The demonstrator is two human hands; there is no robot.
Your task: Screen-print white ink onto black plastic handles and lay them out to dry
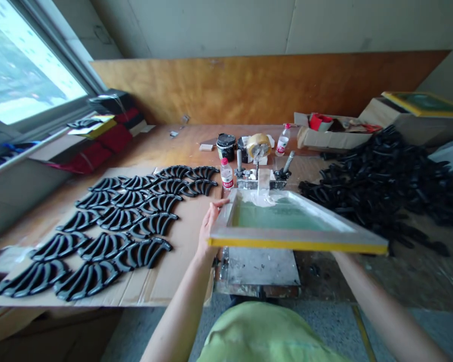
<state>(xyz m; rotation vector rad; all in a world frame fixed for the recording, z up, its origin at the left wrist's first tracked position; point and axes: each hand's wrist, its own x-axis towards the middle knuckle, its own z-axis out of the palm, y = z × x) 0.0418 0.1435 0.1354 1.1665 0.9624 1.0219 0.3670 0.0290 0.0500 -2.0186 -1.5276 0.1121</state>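
A screen printing frame [298, 239] with green mesh and a yellow front edge is raised at a tilt over a flat metal plate [262, 266]. White ink lies on the mesh near its far end, where a clamp [263, 182] holds the frame. My left hand [207, 223] grips the frame's left side, fingers along the edge. My right forearm [370, 291] reaches beneath the frame's right part, which hides the right hand and its fingers. Left of the frame, several black fan-shaped ribbed pieces [123, 218] lie in rows on cardboard [186, 236].
A large heap of black pieces [381, 176] covers the table's right side. Behind the clamp stand two red-capped bottles [227, 176], a black tub [225, 147] and a tape roll [259, 146]. An open carton [324, 140] sits back right, boxes [105, 136] by the window.
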